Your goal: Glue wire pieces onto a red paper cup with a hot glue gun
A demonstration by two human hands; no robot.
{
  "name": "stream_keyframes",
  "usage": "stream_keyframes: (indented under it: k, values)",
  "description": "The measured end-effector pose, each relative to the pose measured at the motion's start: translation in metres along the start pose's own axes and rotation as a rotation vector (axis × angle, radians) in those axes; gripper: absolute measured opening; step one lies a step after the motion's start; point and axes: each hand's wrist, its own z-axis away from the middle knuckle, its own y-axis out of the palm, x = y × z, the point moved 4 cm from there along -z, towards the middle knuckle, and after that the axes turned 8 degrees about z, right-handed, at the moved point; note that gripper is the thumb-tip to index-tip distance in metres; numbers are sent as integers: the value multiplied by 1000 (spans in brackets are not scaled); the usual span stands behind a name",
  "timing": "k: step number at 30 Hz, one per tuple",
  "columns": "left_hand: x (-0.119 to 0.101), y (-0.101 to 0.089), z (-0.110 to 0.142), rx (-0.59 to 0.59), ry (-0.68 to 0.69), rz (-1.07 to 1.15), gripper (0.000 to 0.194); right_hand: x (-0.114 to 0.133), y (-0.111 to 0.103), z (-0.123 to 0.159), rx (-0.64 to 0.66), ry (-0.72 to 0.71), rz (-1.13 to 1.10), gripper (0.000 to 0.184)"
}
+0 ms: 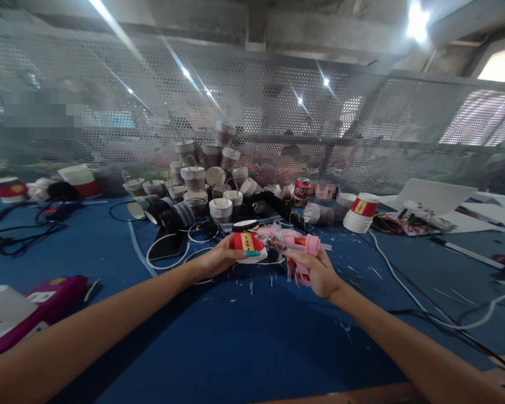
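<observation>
My left hand [219,259] is closed around a red and white paper cup [252,242], which is tilted above the blue table. A black band shows near the cup's rim, and a teal fingernail lies across its side. In my right hand [320,275] is a pink glue gun [305,247], gripped by its handle, with a clear glue stick poking out of its back end. Wispy strands cling around the gun's front, which points left at the cup. Whether the nozzle touches the cup I cannot tell.
Behind my hands stand several small grey pails with handles [221,210]. A red soda can [303,192] and stacked paper cups [361,213] are farther right. A phone [168,244] lies among white cables. At left is a purple power strip [56,294]. Glue scraps litter the blue table [252,348].
</observation>
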Motion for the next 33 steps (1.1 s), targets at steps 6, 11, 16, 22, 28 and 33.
stream_keyframes:
  k: [6, 11, 16, 22, 28, 33]
  values:
    - [-1, -1, 1, -24, 10, -12, 44, -1, 1, 0, 2, -28, 11, 21]
    - [-3, -1, 1, 2, -20, 43, 47, -2, -4, -1, -47, -56, 55, 22]
    - [-2, -6, 0, 8, -25, 62, 51, -5, -7, -5, -77, -14, 70, 24]
    - [-2, -5, -1, 36, -21, 64, 47, 1, -15, -8, -185, -112, 490, 27]
    - [-3, -5, 0, -43, 5, 65, 44, 8, -29, -2, -446, 151, 1238, 21]
    - [-1, -6, 0, -82, -17, 61, 47, 9, -30, 0, -486, 148, 1293, 34]
